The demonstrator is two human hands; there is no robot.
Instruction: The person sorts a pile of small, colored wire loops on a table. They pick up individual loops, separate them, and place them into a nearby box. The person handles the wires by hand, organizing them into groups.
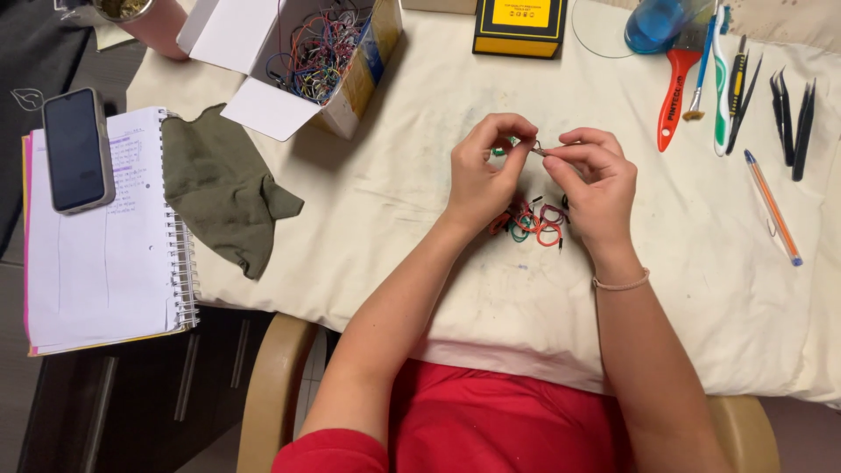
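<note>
My left hand point(486, 171) and my right hand point(596, 180) meet above a white cloth-covered table point(420, 228). Between their fingertips they pinch a small metal-tipped piece point(534, 149), with a bit of green showing by the left fingers. What the piece is exactly is too small to tell. Below the hands lies a small heap of coiled jumper wires point(534, 221) in red, green and black. A thin band is on my right wrist.
An open cardboard box point(350, 79) of tangled coloured wires stands at the back. A green cloth point(219, 184), a spiral notebook point(105, 254) and a phone point(77, 149) lie left. A yellow-black box point(519, 26), brushes, tweezers point(793, 118) and a pen point(773, 206) lie right.
</note>
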